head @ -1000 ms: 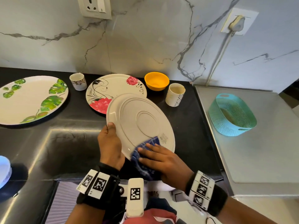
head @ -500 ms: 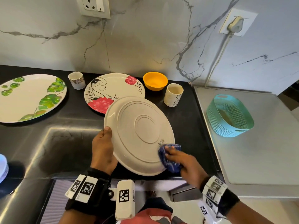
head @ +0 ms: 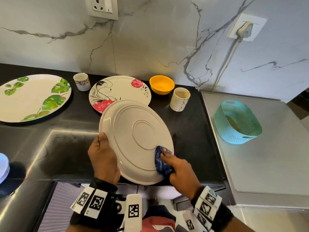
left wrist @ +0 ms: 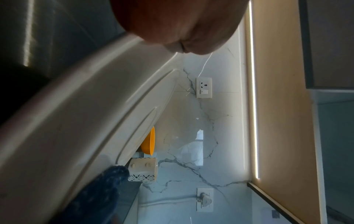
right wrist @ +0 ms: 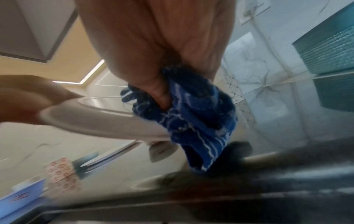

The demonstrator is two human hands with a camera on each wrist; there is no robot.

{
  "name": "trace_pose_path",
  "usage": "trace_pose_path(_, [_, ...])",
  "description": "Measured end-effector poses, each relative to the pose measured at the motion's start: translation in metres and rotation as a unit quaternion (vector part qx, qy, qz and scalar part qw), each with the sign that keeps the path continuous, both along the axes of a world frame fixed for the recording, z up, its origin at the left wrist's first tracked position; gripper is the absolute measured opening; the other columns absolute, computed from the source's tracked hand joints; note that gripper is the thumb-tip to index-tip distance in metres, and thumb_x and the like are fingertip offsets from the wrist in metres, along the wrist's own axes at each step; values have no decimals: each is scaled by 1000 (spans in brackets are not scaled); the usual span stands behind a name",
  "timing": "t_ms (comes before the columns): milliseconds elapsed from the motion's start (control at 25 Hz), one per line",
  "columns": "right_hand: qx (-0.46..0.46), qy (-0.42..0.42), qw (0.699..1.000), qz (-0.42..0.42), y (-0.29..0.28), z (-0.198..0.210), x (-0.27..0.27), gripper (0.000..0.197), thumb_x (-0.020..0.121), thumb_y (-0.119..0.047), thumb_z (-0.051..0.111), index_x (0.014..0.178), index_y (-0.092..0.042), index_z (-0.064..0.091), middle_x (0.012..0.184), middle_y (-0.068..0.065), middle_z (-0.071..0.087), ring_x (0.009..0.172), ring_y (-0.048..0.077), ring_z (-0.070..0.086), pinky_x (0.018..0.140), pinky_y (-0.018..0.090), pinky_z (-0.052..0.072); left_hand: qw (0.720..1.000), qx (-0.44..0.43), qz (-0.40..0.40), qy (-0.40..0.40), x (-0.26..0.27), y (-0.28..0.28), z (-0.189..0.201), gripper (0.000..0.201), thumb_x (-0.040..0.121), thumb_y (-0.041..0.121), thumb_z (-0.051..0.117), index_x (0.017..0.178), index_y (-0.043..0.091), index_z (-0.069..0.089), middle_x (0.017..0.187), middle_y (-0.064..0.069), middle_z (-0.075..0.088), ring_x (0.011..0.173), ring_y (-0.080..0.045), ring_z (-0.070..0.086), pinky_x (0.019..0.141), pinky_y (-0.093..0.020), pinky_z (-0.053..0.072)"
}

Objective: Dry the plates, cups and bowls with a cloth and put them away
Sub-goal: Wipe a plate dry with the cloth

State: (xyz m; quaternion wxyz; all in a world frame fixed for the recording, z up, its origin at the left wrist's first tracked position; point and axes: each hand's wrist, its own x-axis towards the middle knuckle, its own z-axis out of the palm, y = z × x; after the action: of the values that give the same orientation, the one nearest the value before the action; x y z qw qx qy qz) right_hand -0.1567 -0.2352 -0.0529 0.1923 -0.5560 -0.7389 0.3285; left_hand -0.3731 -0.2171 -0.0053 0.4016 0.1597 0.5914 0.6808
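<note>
The left hand grips the white plate by its rim, tilted above the desk; the right hand pinches the blue cloth against its underside. Hard rubbing could twist the plate loose onto the flowered plate below. 2 cups, an orange bowl stand behind.

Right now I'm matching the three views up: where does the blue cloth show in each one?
Head: blue cloth at lower centre, pressed by the right hand on the plate's right edge.
Left wrist: bottom left, against the plate.
Right wrist: centre, bunched in the fingers.
Shared landmark: the white plate.
</note>
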Motion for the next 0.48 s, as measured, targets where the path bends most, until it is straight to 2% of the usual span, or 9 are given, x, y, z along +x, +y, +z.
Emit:
trace_pose_path(80, [-13,-27,998,47,-20,8,-11,62,83,-1,54,142,-18,46,147,-12,35,141,10,29,119,25,19,1000,-1,-8,-7,0,1,-2,30,104,29,42,79,18,57,67,6,60,55,-3,57,53,-23,51])
trace_pose_path(120, [-11,-44,996,71,-26,14,-17,63,83,-3,55,143,-19,44,149,-10,35,142,11,30,119,27,20,1000,-4,-16,-5,2,2,-2,30,104,29,42,80,19,58,71,3,60,60,-7,58,58,-27,51])
trace_pose_path(200, [82,-87,986,117,-29,27,-31,61,80,-11,57,140,-19,49,146,-5,45,135,17,43,112,36,35,1000,-3,-29,-2,6,5,0,30,104,28,41,82,18,59,77,-1,62,68,-14,59,65,-33,51])
trace_pose_path(240, [132,-102,977,136,-26,34,-38,59,78,-17,57,137,-19,53,142,-3,50,130,20,50,103,38,44,999,-2,-37,-3,10,4,2,31,105,28,40,83,17,59,78,-3,64,71,-18,60,66,-35,53])
trace_pose_path(280, [157,-101,972,144,-19,40,-46,57,79,-22,58,135,-20,55,141,-2,52,126,22,53,95,39,49,999,0,-45,-5,14,1,3,31,105,28,40,84,16,60,79,-6,65,73,-22,62,68,-37,54])
trace_pose_path(320, [170,-95,971,139,-5,46,-53,55,80,-25,60,135,-21,55,141,-2,52,125,23,54,93,40,51,999,5,-51,-6,18,-2,4,31,105,27,40,84,15,61,79,-7,67,73,-23,64,69,-38,56])
trace_pose_path(400, [158,-97,977,108,30,61,-62,57,84,-23,65,139,-25,51,146,-7,45,128,21,51,98,39,50,999,16,-48,1,26,-9,5,31,105,25,41,83,14,62,75,-4,68,69,-19,65,64,-35,58])
trace_pose_path(480, [103,-98,986,90,56,69,-61,59,85,-18,65,141,-30,48,149,-15,39,130,19,49,102,37,45,999,24,-30,9,29,-14,4,31,104,26,42,82,15,62,69,4,68,64,-11,64,57,-27,55])
